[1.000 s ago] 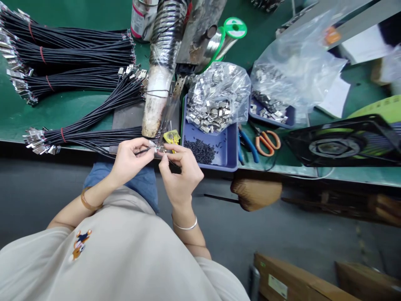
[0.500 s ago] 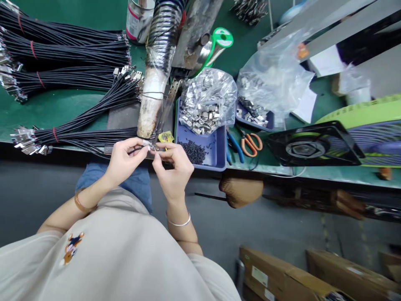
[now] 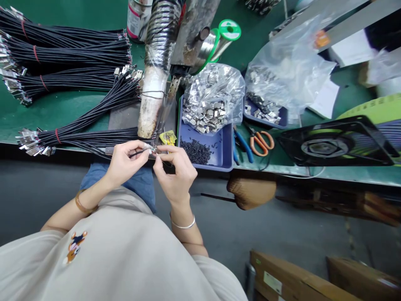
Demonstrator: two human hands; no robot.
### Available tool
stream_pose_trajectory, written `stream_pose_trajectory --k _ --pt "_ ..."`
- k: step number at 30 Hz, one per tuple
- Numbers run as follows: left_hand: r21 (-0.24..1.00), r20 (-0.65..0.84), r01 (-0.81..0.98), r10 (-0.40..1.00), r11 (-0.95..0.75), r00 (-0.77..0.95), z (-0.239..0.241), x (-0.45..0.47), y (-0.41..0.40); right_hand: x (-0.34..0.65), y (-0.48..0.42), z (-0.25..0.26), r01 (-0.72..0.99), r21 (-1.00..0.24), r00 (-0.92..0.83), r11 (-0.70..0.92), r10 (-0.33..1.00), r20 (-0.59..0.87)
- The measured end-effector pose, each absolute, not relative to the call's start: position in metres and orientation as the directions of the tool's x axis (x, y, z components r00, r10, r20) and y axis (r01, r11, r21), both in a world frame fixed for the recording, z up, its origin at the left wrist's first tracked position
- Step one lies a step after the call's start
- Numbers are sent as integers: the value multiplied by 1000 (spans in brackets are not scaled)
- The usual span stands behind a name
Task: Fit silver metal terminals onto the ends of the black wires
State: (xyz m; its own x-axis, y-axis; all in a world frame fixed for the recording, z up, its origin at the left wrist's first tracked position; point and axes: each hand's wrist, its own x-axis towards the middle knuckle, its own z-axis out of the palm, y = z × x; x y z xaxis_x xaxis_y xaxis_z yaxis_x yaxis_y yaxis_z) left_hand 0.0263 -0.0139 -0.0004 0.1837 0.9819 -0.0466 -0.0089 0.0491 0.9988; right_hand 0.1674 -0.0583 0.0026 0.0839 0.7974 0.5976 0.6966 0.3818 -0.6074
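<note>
And here we are at the bench edge, both hands drawn in close: the left hand (image 3: 127, 162) has thumb and forefinger pinching a black cable (image 3: 135, 154), which runs between those fingers with its bright metal end (image 3: 152, 149) poking out just past the fingertips, toward the right. Facing it comes the right hand (image 3: 176, 168), thumb and forefinger brought close together right at that metal end; whether they grip a thin wire there, I cannot tell, it is too small. Look at the cable itself: slim, dark, mostly covered by the fingers, then that small, pale, silvery tip, its details blurred. It sits just below the mouth of a taped duct (image 3: 152, 100), with a crumpled yellow piece (image 3: 168, 137) near the right fingers. Over on the left lies a bundle of black cables (image 3: 94, 136), red tie round it, silvery connectors at its far left end. To the right, a blue tray (image 3: 224, 159) carries tiny black pieces (image 3: 196, 151) and a clear bag (image 3: 216, 92) of metal parts.
</note>
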Motion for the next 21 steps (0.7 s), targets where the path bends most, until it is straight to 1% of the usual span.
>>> stream_pose_trajectory --k 3,5,12,16,21 --pt "999 -47 7 981 47 189 1 25 -14 169 -60 3 649 -680 122 341 836 536" --pt "999 -44 -3 982 45 186 2 25 -14 169 -59 3 638 -690 130 341 836 533" --pt "998 -14 -55 989 22 147 4 27 -14 165 -55 6 681 -632 113 370 799 591" --pt "999 -28 -35 986 34 164 4 27 -15 165 -57 5 701 -604 100 378 787 609" --pt "998 -62 -4 981 64 181 2 25 -16 166 -59 1 693 -611 93 384 792 604"
